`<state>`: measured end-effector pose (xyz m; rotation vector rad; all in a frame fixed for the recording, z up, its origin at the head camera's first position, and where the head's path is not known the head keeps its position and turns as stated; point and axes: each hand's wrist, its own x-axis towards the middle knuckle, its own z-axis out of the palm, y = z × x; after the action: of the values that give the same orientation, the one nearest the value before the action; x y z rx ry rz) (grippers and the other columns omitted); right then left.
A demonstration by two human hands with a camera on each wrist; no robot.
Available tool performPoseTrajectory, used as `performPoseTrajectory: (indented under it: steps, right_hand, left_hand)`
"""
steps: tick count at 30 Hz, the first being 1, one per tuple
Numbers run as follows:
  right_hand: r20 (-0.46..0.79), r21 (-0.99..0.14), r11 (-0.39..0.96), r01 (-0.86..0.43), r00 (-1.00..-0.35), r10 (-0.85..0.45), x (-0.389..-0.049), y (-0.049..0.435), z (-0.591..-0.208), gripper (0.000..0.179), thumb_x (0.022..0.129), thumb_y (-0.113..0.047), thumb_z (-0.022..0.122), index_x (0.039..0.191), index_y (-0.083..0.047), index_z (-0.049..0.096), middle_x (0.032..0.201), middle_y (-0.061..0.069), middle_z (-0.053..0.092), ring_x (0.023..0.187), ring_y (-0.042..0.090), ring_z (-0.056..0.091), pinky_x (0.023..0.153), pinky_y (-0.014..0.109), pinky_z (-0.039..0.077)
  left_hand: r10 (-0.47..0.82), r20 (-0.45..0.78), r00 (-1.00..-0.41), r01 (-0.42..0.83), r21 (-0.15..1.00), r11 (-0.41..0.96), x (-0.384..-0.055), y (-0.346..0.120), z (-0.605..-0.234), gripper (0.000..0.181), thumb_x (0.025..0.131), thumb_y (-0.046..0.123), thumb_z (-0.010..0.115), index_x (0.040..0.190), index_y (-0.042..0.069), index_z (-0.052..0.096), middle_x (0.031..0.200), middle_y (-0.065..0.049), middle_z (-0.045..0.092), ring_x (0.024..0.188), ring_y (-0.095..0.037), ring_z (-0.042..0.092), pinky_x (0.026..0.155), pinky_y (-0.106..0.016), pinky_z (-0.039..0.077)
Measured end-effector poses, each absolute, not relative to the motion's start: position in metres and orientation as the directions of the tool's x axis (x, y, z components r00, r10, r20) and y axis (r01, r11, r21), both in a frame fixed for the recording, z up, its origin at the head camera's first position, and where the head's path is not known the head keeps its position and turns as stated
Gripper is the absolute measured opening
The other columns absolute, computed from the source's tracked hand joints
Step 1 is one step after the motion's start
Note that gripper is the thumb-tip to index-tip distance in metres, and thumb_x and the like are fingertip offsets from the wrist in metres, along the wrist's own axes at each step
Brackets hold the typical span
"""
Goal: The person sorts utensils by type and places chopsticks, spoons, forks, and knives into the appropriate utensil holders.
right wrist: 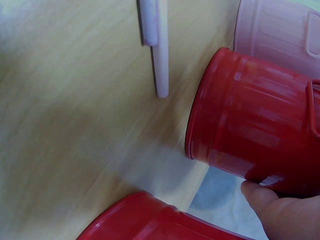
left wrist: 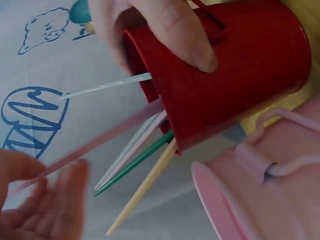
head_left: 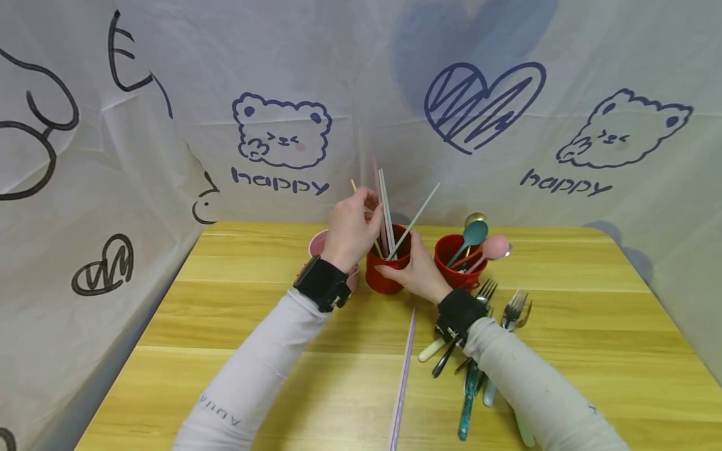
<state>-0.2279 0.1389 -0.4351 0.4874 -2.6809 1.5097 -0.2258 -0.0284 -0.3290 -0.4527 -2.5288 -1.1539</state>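
Note:
A small red metal bucket [head_left: 385, 282] stands upright at the table's back, with several chopsticks leaning out of it. My right hand [head_left: 420, 269] grips it by the rim, the thumb [left wrist: 182, 35] lying along the outer wall. Above the mouth, my left hand [head_left: 352, 228] pinches a pink chopstick [left wrist: 110, 132] whose lower end is inside the bucket. A green chopstick [left wrist: 132, 164], a yellowish one [left wrist: 142, 187] and pale ones lean beside it. On the table in front lie purple chopsticks [head_left: 403, 376].
Left of the held bucket is a pink bucket [head_left: 318, 243], partly behind my left hand. To the right, another red bucket [head_left: 468, 275] holds several spoons [head_left: 495, 247]. Forks [head_left: 514, 308] and other cutlery lie under and around my right forearm. A drawn-on white sheet [head_left: 383, 81] hangs behind.

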Motion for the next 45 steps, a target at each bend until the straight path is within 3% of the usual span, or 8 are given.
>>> performPoseTrajectory:
  steps: [6,14,22,29,35,42,45]
  right_hand:
    - [0.168,-0.830,0.484,-0.277,-0.952,-0.257,-0.228,0.139,-0.435,0.084,0.085,-0.024,0.081,0.147,-0.004,0.028,0.144,0.021,0.048,0.131,0.041,0.051,0.114,0.054,0.044]
    - [0.187,-0.824,0.486,-0.292,-0.949,-0.253,-0.229,0.138,-0.436,0.083,0.084,-0.024,0.082,0.145,-0.003,0.029,0.142,0.022,0.049,0.129,0.042,0.052,0.112,0.054,0.046]
    - [0.186,-0.821,0.493,-0.290,-0.951,-0.248,-0.229,0.138,-0.436,0.085,0.083,-0.024,0.083,0.145,-0.001,0.030,0.141,0.022,0.049,0.129,0.039,0.053,0.111,0.053,0.047]
    - [0.190,-0.816,0.501,-0.288,-0.952,-0.239,-0.227,0.138,-0.434,0.084,0.083,-0.024,0.083,0.145,0.000,0.030,0.140,0.022,0.050,0.128,0.037,0.054,0.111,0.053,0.047]
    - [0.181,-0.821,0.498,-0.278,-0.955,-0.235,-0.227,0.138,-0.435,0.084,0.084,-0.024,0.083,0.145,0.000,0.030,0.141,0.023,0.049,0.129,0.038,0.053,0.112,0.053,0.046]
    - [0.173,-0.824,0.496,-0.274,-0.955,-0.242,-0.227,0.138,-0.435,0.086,0.084,-0.025,0.082,0.146,0.000,0.028,0.142,0.023,0.049,0.130,0.041,0.052,0.112,0.054,0.046]
    - [0.179,-0.821,0.497,-0.281,-0.953,-0.244,-0.228,0.138,-0.435,0.085,0.085,-0.025,0.081,0.146,0.001,0.028,0.142,0.024,0.049,0.130,0.042,0.052,0.112,0.055,0.045]
  left_hand:
    - [0.167,0.312,-0.935,0.333,0.620,0.710,-0.226,-0.030,-0.334,0.023,0.099,0.017,0.063,0.117,0.001,0.061,0.103,-0.015,0.071,0.080,-0.027,0.070,0.068,-0.032,0.062]
    - [0.203,0.314,-0.927,0.356,0.570,0.740,-0.221,-0.038,-0.338,0.016,0.099,0.015,0.062,0.107,0.002,0.066,0.107,-0.016,0.073,0.077,-0.025,0.070,0.061,-0.028,0.059]
    - [0.185,0.324,-0.928,0.345,0.554,0.757,-0.216,-0.053,-0.340,0.015,0.098,0.014,0.064,0.101,0.001,0.069,0.093,-0.014,0.075,0.063,-0.023,0.066,0.049,-0.025,0.047]
    - [0.193,0.364,-0.911,0.388,0.603,0.697,-0.217,-0.059,-0.339,0.015,0.100,0.012,0.059,0.101,0.002,0.070,0.096,-0.013,0.076,0.080,-0.025,0.072,0.066,-0.032,0.058]
    - [0.170,0.377,-0.910,0.394,0.668,0.631,-0.221,-0.054,-0.335,0.020,0.101,0.017,0.060,0.104,0.000,0.070,0.095,-0.014,0.075,0.080,-0.024,0.070,0.071,-0.034,0.060]
    - [0.175,0.346,-0.922,0.385,0.776,0.498,-0.225,-0.049,-0.335,0.036,0.104,0.012,0.054,0.136,-0.002,0.058,0.111,-0.019,0.075,0.096,-0.030,0.075,0.081,-0.038,0.062]
    - [0.189,0.343,-0.920,0.391,0.781,0.487,-0.224,-0.050,-0.336,0.039,0.103,0.011,0.054,0.140,-0.002,0.054,0.117,-0.021,0.073,0.100,-0.032,0.075,0.084,-0.039,0.062]
